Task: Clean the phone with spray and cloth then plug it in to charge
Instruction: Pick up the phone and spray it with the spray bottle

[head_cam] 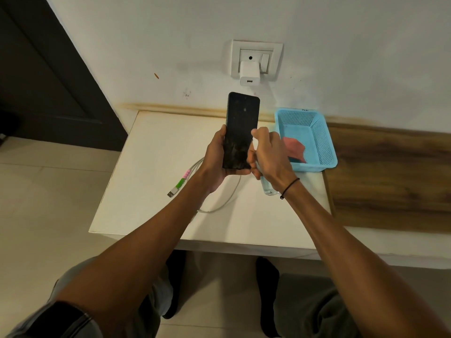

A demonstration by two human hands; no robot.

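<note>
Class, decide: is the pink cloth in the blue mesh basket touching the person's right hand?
Apart. The head view shows the pink cloth lying inside the blue mesh basket, while the right hand is raised nearer the camera, closed around a clear spray bottle.

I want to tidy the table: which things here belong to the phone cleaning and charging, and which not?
For the job: phone, spray bottle, pink cloth, cable, charger.
Not needed: blue basket holding the cloth.

Black phone [241,132] upright, smeared; clear spray bottle [268,187] beside it; pink cloth [295,148] in basket.
</note>
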